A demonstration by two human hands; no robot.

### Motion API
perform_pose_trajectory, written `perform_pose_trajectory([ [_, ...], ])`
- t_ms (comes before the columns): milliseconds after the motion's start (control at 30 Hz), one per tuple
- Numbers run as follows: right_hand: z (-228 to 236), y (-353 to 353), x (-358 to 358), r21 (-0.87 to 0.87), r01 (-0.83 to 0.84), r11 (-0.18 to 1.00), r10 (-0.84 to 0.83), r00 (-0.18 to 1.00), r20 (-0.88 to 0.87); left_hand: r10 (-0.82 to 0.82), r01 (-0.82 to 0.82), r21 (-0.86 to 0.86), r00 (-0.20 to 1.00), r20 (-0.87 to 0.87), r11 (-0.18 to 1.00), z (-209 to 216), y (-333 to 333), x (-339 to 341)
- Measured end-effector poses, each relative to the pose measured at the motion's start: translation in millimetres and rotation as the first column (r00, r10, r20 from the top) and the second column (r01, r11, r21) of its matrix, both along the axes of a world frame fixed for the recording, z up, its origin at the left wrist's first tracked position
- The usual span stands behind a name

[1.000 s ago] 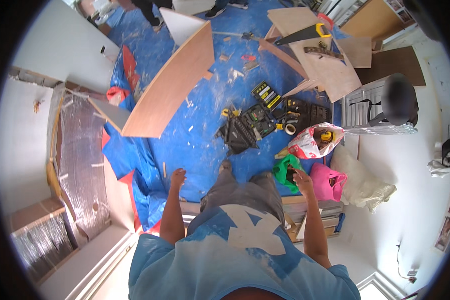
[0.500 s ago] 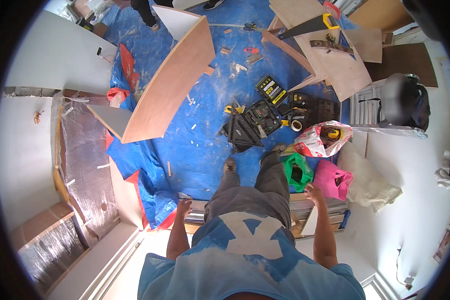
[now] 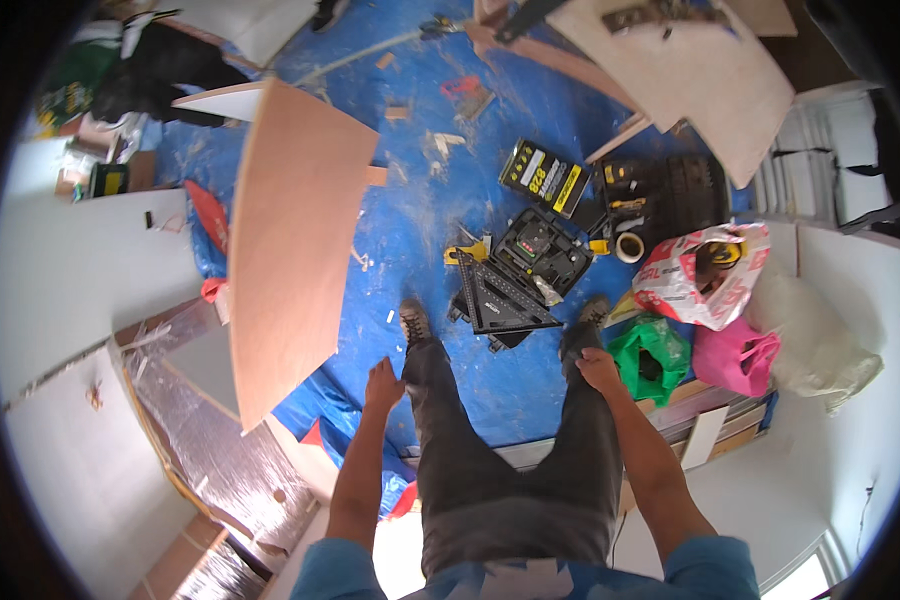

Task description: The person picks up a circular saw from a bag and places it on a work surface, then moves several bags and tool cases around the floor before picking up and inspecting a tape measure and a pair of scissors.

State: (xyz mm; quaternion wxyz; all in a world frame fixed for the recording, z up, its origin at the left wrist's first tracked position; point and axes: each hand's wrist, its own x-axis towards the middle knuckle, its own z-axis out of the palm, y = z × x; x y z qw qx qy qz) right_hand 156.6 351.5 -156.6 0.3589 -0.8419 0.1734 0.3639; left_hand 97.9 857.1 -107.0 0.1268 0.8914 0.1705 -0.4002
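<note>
Two bare hands over a sheeted floor, seen from above. The left hand is loosely curled beside the left trouser leg; the right hand, half closed, lies in front of the right knee; neither visibly grips anything, though whether something small is inside the curled fingers cannot be told. The floor is covered by a blue plastic sheet, scuffed with pale dust. Just beside the right hand, on the sheet, stands a green bag, followed rightward by a pink bag and a whitish sack against the white wall. Ahead of the shoes lie a black triangular square and an open tool case. To the left, a wooden panel stands on edge, near a plastic-wrapped surface. Farther off, wood offcuts dot the sheet, pale boards lie stacked at upper right, and another person's dark trousers appear at upper left.
</note>
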Motion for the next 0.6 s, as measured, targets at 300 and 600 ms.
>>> perform_pose_trajectory([
  [300,-268,49,31,-0.329,-0.306,0.894,0.313,0.949,-0.03,-0.637,0.633,0.097,0.771,0.019,0.768,-323,-32,228],
  [600,-260,91,22,-0.045,-0.351,0.935,0.32,0.894,-0.313,-0.63,0.633,0.074,0.741,0.232,0.771,-400,-20,217],
])
